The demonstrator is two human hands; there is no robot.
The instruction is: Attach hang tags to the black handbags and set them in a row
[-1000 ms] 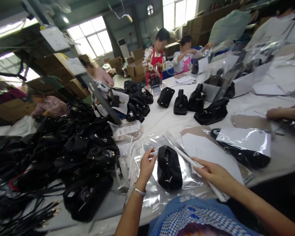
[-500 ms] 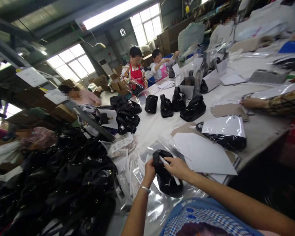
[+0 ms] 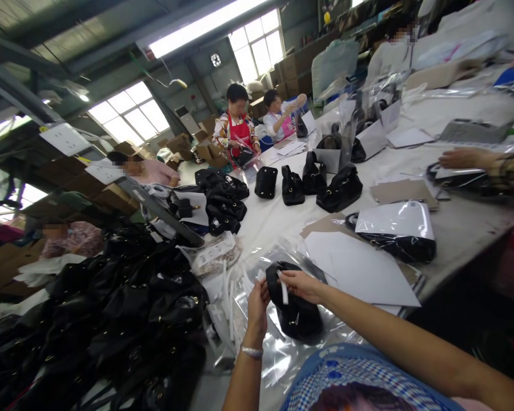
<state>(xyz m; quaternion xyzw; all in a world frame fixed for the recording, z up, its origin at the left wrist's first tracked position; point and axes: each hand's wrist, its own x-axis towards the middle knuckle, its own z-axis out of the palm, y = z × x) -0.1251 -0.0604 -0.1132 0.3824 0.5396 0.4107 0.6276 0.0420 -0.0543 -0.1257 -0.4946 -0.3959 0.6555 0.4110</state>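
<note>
The left hand (image 3: pixel 257 305) has its fingers nearly closed on the handle of a small, black, leather-like handbag (image 3: pixel 300 321) just below them, while the right hand (image 3: pixel 305 285) pinches a thin white strip (image 3: pixel 285 292) at that handle. The bag looks light and soft-sided, apt to dent, so the handle seems the surest hold. Under the fingers, slippery clear plastic sheeting (image 3: pixel 275 349) overlies the white table (image 3: pixel 263 221); beyond, people work before bright windows (image 3: pixel 131 114).

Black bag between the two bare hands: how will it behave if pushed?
The black bag would probably slide, since it lies on glossy clear plastic that may drag or bunch. Its rounded body looks full, so likely gives slightly but keeps shape. The handle arches up as a wide band, so probably bendable rather than limp.
</note>
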